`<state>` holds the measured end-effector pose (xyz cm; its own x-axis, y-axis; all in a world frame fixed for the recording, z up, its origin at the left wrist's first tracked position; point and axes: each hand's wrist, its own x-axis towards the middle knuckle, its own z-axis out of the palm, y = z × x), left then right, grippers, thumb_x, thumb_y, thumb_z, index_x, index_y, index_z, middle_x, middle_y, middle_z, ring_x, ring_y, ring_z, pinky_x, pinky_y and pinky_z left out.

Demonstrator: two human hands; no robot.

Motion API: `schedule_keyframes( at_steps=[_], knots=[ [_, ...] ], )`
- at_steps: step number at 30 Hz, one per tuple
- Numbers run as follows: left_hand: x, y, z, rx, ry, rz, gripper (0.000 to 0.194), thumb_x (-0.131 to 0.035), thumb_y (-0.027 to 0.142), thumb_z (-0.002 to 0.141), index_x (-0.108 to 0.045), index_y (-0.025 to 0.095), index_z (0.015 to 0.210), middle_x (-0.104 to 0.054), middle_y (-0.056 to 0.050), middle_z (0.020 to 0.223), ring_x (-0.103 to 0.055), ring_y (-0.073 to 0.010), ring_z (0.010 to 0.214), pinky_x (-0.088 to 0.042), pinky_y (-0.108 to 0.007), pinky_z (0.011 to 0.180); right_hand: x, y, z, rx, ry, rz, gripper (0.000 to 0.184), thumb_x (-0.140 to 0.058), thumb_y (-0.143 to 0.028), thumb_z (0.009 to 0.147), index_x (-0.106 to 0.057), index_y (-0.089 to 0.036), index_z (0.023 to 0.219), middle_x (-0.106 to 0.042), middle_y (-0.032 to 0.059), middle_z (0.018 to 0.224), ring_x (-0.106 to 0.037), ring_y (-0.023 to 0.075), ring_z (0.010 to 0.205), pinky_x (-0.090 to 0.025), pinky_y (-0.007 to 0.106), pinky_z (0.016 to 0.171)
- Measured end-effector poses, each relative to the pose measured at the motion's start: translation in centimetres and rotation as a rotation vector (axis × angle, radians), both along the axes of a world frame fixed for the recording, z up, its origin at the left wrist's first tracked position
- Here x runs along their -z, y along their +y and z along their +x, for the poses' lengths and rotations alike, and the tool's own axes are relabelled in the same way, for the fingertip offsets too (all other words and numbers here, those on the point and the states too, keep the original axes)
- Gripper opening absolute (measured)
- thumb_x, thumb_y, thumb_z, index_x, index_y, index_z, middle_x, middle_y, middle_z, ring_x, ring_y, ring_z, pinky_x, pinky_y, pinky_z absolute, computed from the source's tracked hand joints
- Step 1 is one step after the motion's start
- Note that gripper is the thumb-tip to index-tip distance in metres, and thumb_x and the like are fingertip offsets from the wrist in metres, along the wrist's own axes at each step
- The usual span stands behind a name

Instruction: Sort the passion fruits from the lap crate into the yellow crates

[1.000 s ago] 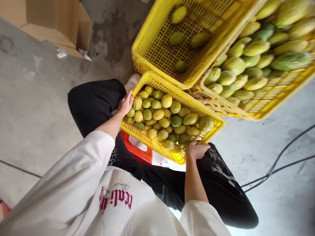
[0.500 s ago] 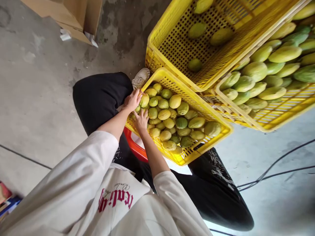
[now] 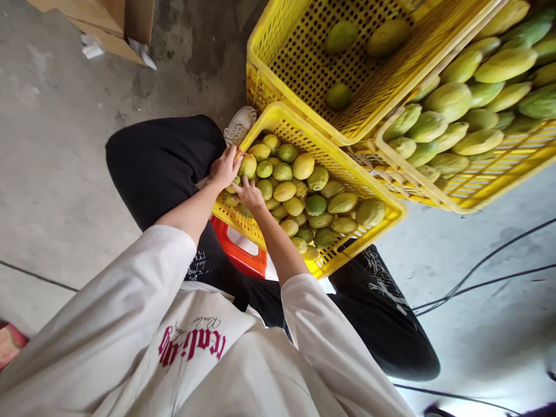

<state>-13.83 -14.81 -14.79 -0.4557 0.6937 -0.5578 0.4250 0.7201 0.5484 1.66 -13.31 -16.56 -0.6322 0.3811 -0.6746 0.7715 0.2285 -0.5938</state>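
Note:
Both hands are at the near-left end of a low yellow plastic crate full of oval yellow-green fruit. My left hand comes over the crate's left rim, its fingers bent and close together beside a yellow fruit. What it grips is hidden under the fingers. Inside the crate, my right hand rests on the fruit with thumb and fingers spread. Between the two hands a small greenish fruit is partly visible.
A deeper yellow crate behind holds a few fruits. To its right, another crate is heaped with longer green-yellow fruit. An orange-red stool is under the near crate. A cardboard box and black cables lie around.
The view has shifted, so the crates sit a little higher and further left. My right hand has moved closer to my left hand, its fingers spread on the fruit.

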Motion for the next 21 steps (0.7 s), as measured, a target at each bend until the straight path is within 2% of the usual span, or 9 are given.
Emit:
schedule_keyframes(
  at_steps=[2,4,7,9,12,14,18,21],
  knots=[
    [0.1,0.0,-0.1,0.033,0.028,-0.005,0.053,-0.063,0.038,0.122,-0.067,0.021,0.172,-0.07,-0.018,0.173,-0.066,-0.0407,0.163,-0.05,-0.045,0.14,-0.2,-0.2,-0.1,0.058,0.017,0.004,0.054,-0.082,-0.011,0.11,-0.074,-0.02,0.164,-0.065,0.017,0.175,-0.065,0.0329,0.146,-0.058,0.047,0.129],
    [0.2,0.0,-0.1,0.086,0.076,-0.027,0.054,-0.059,0.037,0.123,-0.066,0.019,0.174,-0.07,-0.02,0.174,-0.069,-0.041,0.16,-0.052,-0.046,0.138,-0.5,-0.4,-0.4,0.009,-0.017,0.045,0.047,-0.072,-0.009,0.117,-0.073,-0.02,0.163,-0.066,0.0144,0.173,-0.066,0.0269,0.139,-0.058,0.042,0.125],
    [0.4,0.1,-0.1,0.164,0.161,-0.071,0.056,-0.055,0.039,0.124,-0.064,0.02,0.177,-0.07,-0.02,0.175,-0.072,-0.04,0.158,-0.056,-0.046,0.135,-1.4,-0.5,-0.9,-0.142,-0.11,0.106,0.052,-0.057,-0.007,0.123,-0.07,-0.022,0.171,-0.059,0.02,0.182,-0.067,0.0335,0.143,-0.062,0.043,0.117],
    [0.5,0.1,-0.1,0.195,0.205,-0.089,0.057,-0.053,0.039,0.125,-0.063,0.021,0.178,-0.07,-0.02,0.175,-0.074,-0.0398,0.156,-0.058,-0.046,0.132,-2.0,-0.5,-1.1,-0.251,-0.157,0.154,0.06,-0.044,-0.008,0.127,-0.061,-0.023,0.183,-0.054,0.0245,0.186,-0.067,0.0389,0.148,-0.065,0.044,0.11],
    [0.7,0.0,-0.2,0.212,0.233,-0.083,0.056,-0.055,0.04,0.125,-0.065,0.022,0.177,-0.071,-0.02,0.175,-0.076,-0.04,0.154,-0.061,-0.046,0.129,-2.5,-0.5,-1.1,-0.373,-0.198,0.228,0.068,-0.035,-0.01,0.129,-0.048,-0.031,0.193,-0.052,0.025,0.187,-0.069,0.0404,0.149,-0.067,0.043,0.107],
    [0.8,-0.1,-0.3,0.203,0.234,-0.063,0.053,-0.058,0.041,0.125,-0.067,0.023,0.174,-0.073,-0.019,0.172,-0.077,-0.0393,0.153,-0.062,-0.045,0.128,-2.7,-0.6,-0.8,-0.38,-0.196,0.246,0.071,-0.04,-0.011,0.129,-0.045,-0.036,0.195,-0.056,0.0233,0.183,-0.069,0.0389,0.149,-0.067,0.042,0.109],
    [0.8,-0.1,-0.4,0.165,0.232,-0.04,0.045,-0.062,0.04,0.124,-0.072,0.022,0.165,-0.077,-0.019,0.167,-0.079,-0.0376,0.151,-0.061,-0.043,0.13,-2.6,-1.3,-0.5,-0.318,-0.188,0.253,0.074,-0.042,-0.012,0.128,-0.042,-0.039,0.196,-0.06,0.0222,0.178,-0.066,0.0354,0.152,-0.067,0.04,0.113],
    [0.6,0.0,-0.5,0.153,0.24,-0.036,0.04,-0.063,0.039,0.124,-0.075,0.021,0.157,-0.078,-0.02,0.165,-0.079,-0.0373,0.152,-0.059,-0.043,0.131,-2.6,-2.4,-0.9,-0.23,-0.221,0.246,0.079,-0.04,-0.01,0.125,-0.04,-0.043,0.197,-0.055,0.0217,0.184,-0.058,0.0374,0.162,-0.065,0.05,0.121]
  ],
)
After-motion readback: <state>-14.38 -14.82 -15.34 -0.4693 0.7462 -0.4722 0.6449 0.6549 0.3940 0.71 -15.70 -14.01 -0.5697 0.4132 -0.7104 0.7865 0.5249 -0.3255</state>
